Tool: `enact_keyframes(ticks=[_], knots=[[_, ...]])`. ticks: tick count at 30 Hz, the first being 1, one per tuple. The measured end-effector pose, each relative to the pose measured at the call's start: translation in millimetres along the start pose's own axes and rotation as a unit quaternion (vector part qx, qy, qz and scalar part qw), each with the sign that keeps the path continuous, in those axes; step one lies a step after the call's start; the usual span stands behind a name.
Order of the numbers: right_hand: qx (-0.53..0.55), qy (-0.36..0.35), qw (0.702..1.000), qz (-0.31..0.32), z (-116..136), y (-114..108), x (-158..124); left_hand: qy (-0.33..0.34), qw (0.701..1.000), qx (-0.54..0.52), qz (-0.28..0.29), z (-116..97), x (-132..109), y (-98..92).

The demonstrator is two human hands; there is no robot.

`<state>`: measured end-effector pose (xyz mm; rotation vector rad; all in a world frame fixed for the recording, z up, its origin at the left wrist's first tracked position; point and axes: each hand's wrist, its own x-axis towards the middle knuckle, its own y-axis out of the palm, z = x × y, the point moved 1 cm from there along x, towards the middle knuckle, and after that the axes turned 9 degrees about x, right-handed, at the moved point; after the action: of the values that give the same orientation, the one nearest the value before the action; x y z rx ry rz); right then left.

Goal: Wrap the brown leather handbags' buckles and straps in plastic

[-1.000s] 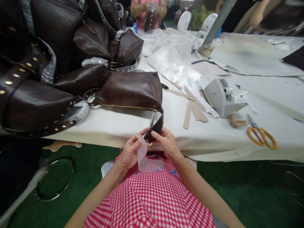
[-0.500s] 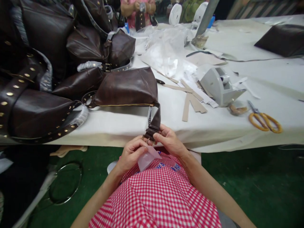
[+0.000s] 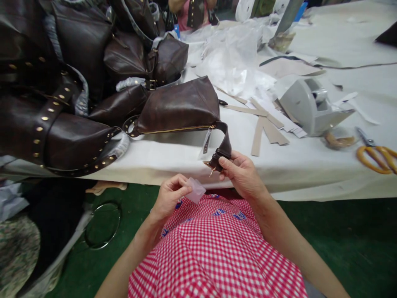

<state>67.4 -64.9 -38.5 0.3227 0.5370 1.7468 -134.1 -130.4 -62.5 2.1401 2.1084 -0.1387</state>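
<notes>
A dark brown leather bag [image 3: 182, 103] with a gold zip lies near the table's front edge. From its right end a short strap [image 3: 226, 140] hangs down, ending in a gold buckle [image 3: 212, 168]. My right hand [image 3: 243, 174] pinches the strap just behind the buckle. Lower and to the left, my left hand [image 3: 170, 194] holds a small translucent plastic sheet [image 3: 195, 190] between thumb and fingers, apart from the buckle. A clear-wrapped tag [image 3: 206, 142] dangles from the zip's right end.
Several brown bags [image 3: 130, 54] with studded straps are heaped at the left. Right of the bag lie cardboard strips [image 3: 259, 132], a grey tape dispenser [image 3: 310, 105] and orange-handled scissors [image 3: 376, 157]. Clear plastic [image 3: 229, 62] is piled behind; a person [image 3: 192, 12] stands across the table.
My hands have moved apart. The left has drawn the plastic sheet away from the buckle, while the right keeps the strap, now bent outward with the buckle exposed. The view has shifted left.
</notes>
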Motion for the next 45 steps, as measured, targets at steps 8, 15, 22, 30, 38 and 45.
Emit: enact_keyframes(ticks=[8, 15, 22, 30, 38, 45], knots=[[-0.019, 0.020, 0.998, 0.050, 7, 5, -7, -0.055, 0.998, 0.019, 0.015, -1, 5, 7.6], [-0.022, 0.039, 0.997, 0.062, 13, -1, -9, -0.077, 0.996, 0.047, -0.003, -1, 15, 9.5], [-0.001, 0.072, 0.997, 0.014, 7, 4, -7, -0.084, 0.996, 0.030, 0.017, -6, 14, 9.6], [-0.088, 0.033, 0.995, 0.026, 9, 3, -8, -0.108, 0.992, 0.065, 0.031, -8, 11, 12.2], [-0.133, 0.029, 0.990, 0.034, 7, -1, -11, -0.127, 0.989, 0.075, 0.032, -10, 11, 16.0], [-0.158, 0.008, 0.986, 0.044, 3, -6, -6, -0.146, 0.986, 0.070, 0.039, -12, 11, 20.7]])
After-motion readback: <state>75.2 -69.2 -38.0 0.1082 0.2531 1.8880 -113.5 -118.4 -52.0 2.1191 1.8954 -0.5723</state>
